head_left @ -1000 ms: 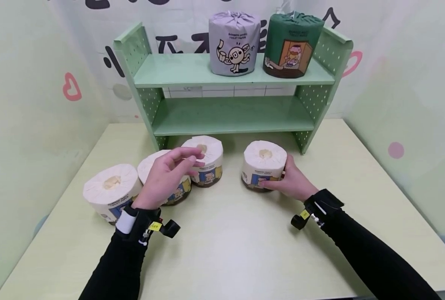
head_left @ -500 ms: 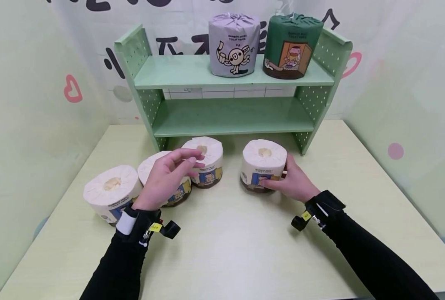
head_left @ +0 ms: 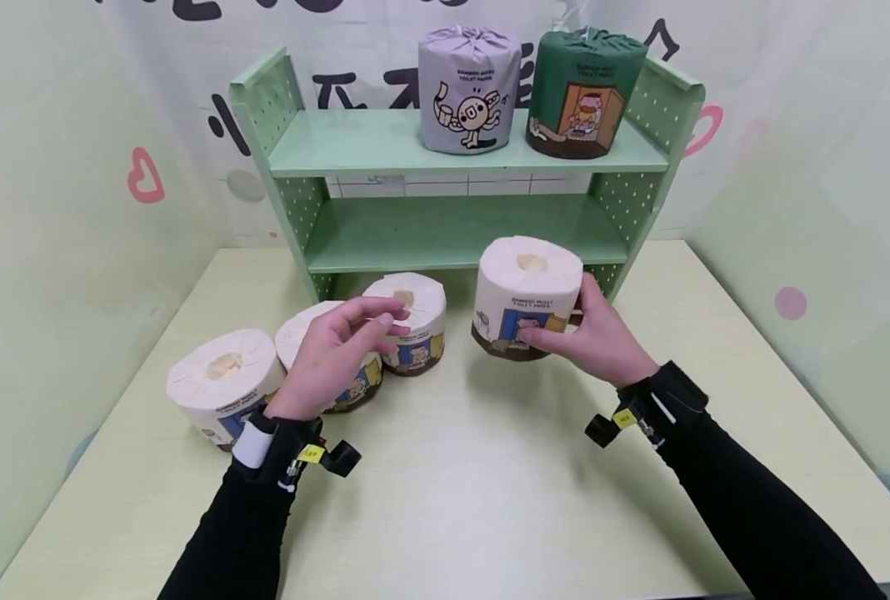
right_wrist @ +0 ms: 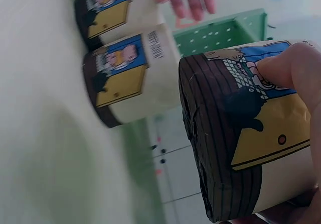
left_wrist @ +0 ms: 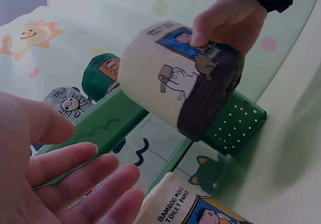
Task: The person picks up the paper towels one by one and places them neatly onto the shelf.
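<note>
My right hand (head_left: 602, 337) grips a white-wrapped toilet paper roll (head_left: 523, 283) from its right side, thumb across the printed front. The roll is held above the table, before the lower shelf, and its dark brown base shows in the right wrist view (right_wrist: 215, 148). My left hand (head_left: 328, 358) hovers with relaxed, spread fingers and holds nothing. Below and beyond it stand more white rolls: one at the far left (head_left: 223, 379), a middle roll (head_left: 358, 387) partly hidden by the hand, and one behind the fingertips (head_left: 415, 337).
A green two-tier shelf (head_left: 460, 229) stands at the back of the pale table (head_left: 445, 500). On its top board sit a lilac-wrapped roll (head_left: 467, 92) and a green-wrapped roll (head_left: 587, 92), toward the right. Printed walls enclose the table at both sides and the back.
My right hand has lifted the white toilet paper roll off the table, up and toward me. The left hand and the other rolls have stayed put.
</note>
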`<action>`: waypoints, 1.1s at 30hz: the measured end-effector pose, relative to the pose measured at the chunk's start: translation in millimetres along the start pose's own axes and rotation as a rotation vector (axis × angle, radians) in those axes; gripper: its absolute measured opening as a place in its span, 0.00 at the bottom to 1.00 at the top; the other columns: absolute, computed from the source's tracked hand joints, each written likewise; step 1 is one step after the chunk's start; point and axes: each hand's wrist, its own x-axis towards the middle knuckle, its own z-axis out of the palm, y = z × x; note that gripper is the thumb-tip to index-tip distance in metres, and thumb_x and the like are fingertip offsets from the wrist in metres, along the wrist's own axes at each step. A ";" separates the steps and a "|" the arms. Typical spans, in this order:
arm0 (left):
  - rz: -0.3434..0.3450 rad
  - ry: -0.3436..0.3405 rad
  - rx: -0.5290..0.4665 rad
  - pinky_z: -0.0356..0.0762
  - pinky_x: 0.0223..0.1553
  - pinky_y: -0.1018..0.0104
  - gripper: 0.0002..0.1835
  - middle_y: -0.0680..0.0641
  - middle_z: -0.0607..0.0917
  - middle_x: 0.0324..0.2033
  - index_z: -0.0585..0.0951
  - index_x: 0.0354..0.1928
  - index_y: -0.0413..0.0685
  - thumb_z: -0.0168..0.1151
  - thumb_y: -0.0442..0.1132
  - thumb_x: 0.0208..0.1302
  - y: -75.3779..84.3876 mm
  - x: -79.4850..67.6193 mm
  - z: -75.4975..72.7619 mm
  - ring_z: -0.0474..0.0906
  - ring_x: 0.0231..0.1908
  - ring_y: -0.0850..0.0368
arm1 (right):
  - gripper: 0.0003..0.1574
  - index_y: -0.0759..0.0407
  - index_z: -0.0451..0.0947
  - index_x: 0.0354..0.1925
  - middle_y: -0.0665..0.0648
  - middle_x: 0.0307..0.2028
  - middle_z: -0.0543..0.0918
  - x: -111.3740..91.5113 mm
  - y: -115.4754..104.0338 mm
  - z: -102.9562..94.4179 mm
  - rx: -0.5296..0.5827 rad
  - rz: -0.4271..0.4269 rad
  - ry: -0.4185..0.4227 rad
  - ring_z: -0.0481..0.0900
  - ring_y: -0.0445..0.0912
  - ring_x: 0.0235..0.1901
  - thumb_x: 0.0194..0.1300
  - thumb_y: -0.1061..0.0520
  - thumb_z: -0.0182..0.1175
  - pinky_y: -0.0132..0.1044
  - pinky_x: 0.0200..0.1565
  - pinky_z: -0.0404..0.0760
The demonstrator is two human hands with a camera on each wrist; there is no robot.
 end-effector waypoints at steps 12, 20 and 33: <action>0.000 0.000 -0.005 0.83 0.46 0.54 0.16 0.46 0.80 0.53 0.76 0.60 0.38 0.53 0.38 0.78 -1.6 -0.4 -0.4 0.79 0.49 0.48 | 0.55 0.47 0.52 0.71 0.50 0.59 0.70 20.6 -57.0 -3.1 0.029 -0.151 -0.010 0.73 0.44 0.54 0.56 0.54 0.75 0.52 0.53 0.78; 0.003 -0.001 0.022 0.82 0.47 0.50 0.15 0.49 0.80 0.52 0.77 0.60 0.42 0.53 0.40 0.78 -0.8 0.3 0.0 0.79 0.48 0.48 | 0.49 0.56 0.55 0.70 0.56 0.58 0.74 33.9 -116.5 6.1 0.059 -0.190 -0.022 0.75 0.46 0.52 0.59 0.58 0.72 0.48 0.52 0.81; 0.027 -0.011 0.014 0.81 0.47 0.46 0.14 0.43 0.80 0.53 0.78 0.58 0.45 0.52 0.40 0.78 -0.4 -0.6 0.5 0.79 0.49 0.48 | 0.52 0.55 0.54 0.69 0.53 0.58 0.74 86.0 -162.8 20.6 0.034 -0.144 -0.016 0.75 0.42 0.52 0.57 0.53 0.75 0.42 0.53 0.80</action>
